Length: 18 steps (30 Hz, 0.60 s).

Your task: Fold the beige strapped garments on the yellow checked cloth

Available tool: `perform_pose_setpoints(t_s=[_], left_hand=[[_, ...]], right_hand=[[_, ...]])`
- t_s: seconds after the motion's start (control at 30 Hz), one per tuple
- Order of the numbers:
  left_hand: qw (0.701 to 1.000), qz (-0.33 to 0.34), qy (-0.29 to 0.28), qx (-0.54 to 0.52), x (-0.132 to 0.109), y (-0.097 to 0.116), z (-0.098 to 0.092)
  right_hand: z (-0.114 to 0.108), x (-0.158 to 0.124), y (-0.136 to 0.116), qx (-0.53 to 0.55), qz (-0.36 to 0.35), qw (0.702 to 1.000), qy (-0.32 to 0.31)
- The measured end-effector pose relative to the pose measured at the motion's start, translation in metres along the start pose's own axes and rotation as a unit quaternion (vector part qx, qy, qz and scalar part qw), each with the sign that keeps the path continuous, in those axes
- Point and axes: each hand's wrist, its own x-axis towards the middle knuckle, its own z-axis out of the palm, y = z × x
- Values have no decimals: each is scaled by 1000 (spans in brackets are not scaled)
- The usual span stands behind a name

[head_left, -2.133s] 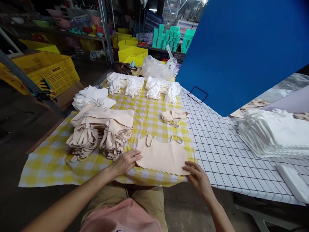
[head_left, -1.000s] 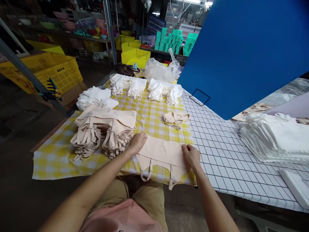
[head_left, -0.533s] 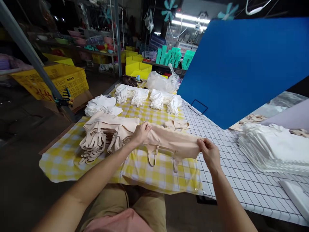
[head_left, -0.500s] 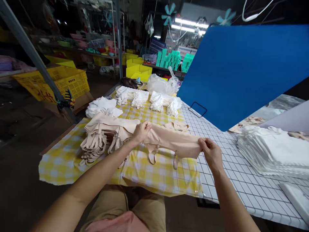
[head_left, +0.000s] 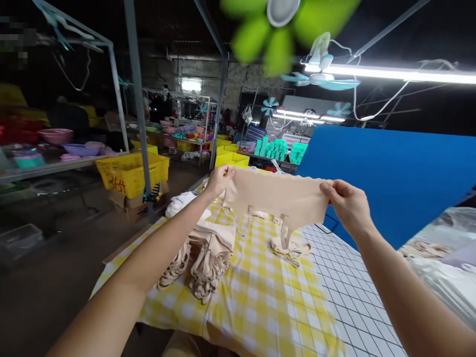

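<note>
A beige strapped garment, like a bra top [head_left: 277, 193], hangs stretched out above the table, its scalloped edge up and its straps dangling. My left hand [head_left: 220, 180] pinches its left upper corner. At the right upper corner my right hand [head_left: 345, 201] is closed on the fabric. Below and left lies a stack of beige strapped garments [head_left: 213, 235], straps hanging toward me. Another small beige piece [head_left: 292, 248] rests on the cloth under the held one. White folded garments [head_left: 182, 203] lie behind the stack, partly hidden by my left arm.
A yellow checked cloth [head_left: 253, 292] covers part of the white grid-patterned table [head_left: 357, 287]. A large blue board [head_left: 390, 178] leans at the right, near white stacked garments [head_left: 442, 282]. A yellow crate [head_left: 130, 173] and a metal post [head_left: 139, 99] stand left. A green fan [head_left: 282, 29] hangs overhead.
Both hands have lifted the beige garment off the table and hold it up, spread between them. The head view has tilted upward, bringing the fans and lights into sight.
</note>
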Motion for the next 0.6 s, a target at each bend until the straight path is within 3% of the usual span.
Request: perform_pose_setpoints(t_s=[0.23, 0.43, 0.6], left_hand=[[999, 6, 35, -24, 4, 4, -78], [998, -16, 55, -20, -16, 10, -142], [995, -83, 53, -30, -36, 17, -180]], right_hand=[[52, 10, -42, 132, 22, 989, -57], [89, -3, -80, 209, 11, 970, -125], [106, -18, -101, 245, 17, 951, -188]])
